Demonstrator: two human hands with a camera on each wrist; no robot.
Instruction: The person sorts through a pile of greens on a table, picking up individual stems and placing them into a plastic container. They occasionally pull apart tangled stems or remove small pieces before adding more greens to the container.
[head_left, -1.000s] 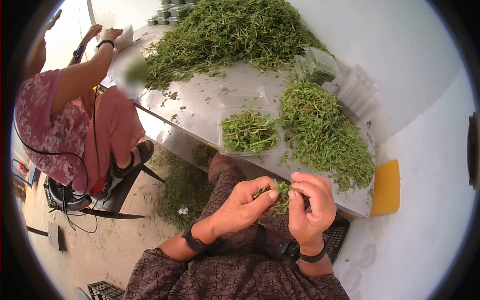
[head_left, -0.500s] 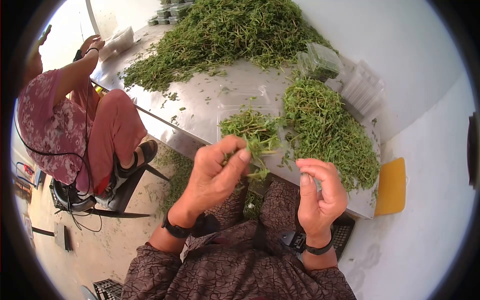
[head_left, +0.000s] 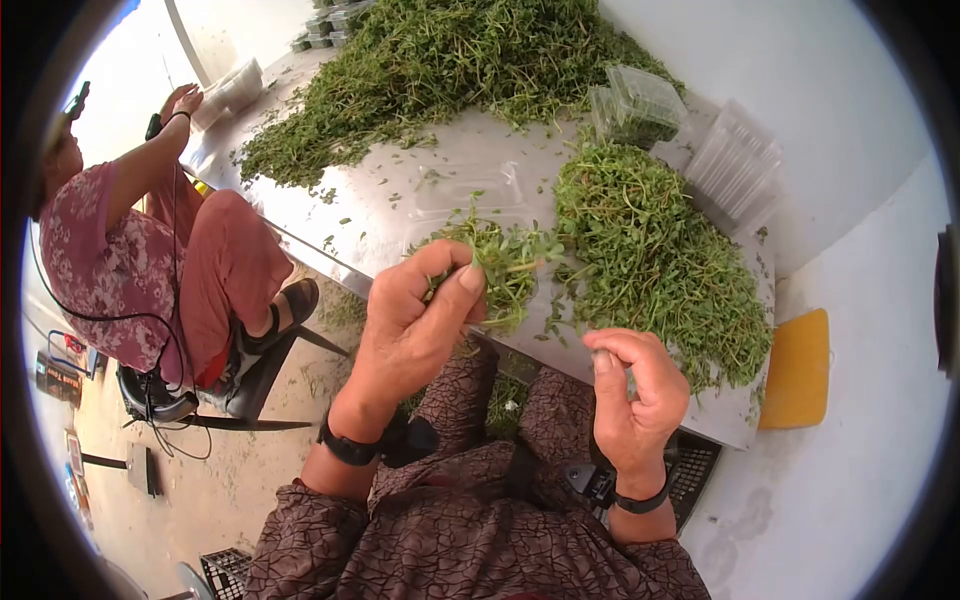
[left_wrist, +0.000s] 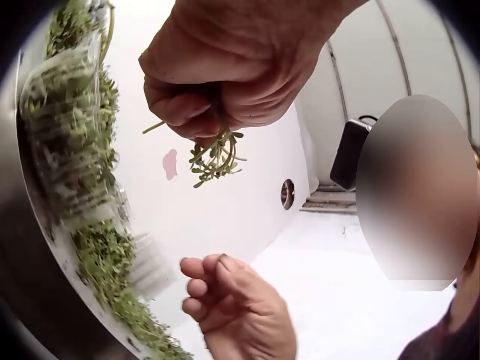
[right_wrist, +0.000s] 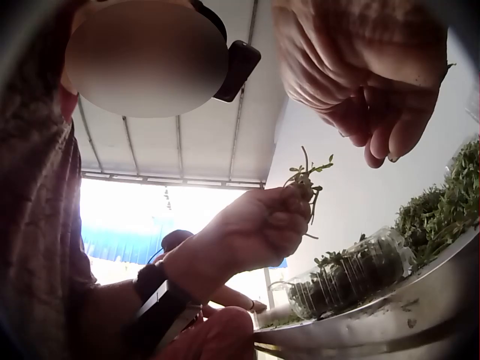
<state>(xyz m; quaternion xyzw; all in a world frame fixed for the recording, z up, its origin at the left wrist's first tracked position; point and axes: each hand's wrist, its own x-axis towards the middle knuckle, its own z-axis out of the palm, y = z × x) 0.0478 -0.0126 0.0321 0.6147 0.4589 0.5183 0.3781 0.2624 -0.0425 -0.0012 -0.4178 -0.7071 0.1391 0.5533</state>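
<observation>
Fingers and thumb of the left hand (head_left: pixel 415 320) curl together around a small bunch of green herb sprigs (left_wrist: pixel 216 159), pinching the stems so that the leafy tips hang free below the knuckles in the left wrist view. The bunch is held in the air just above the near side of a clear plastic tray (head_left: pixel 470 200), which lies open on a steel table (head_left: pixel 330 215) and already carries a mound of the same herb.

The right hand (head_left: pixel 632 390) hovers on the near side of the tray, at the table's edge, its fingers loosely curled inward with the thumb and forefinger close together; nothing shows between them.

Right of the tray lies a loose heap of sprigs (head_left: pixel 660 260). Beyond the tray, at the far end of the table, a much larger pile of herb (head_left: pixel 450 70) spreads across the steel. Behind the heap, a filled, closed clamshell box (head_left: pixel 640 105) stands beside a stack of empty clear trays (head_left: pixel 735 165). Left of the tray, past the table's edge, a second person in a pink patterned top (head_left: pixel 95 260) sits on a chair.
</observation>
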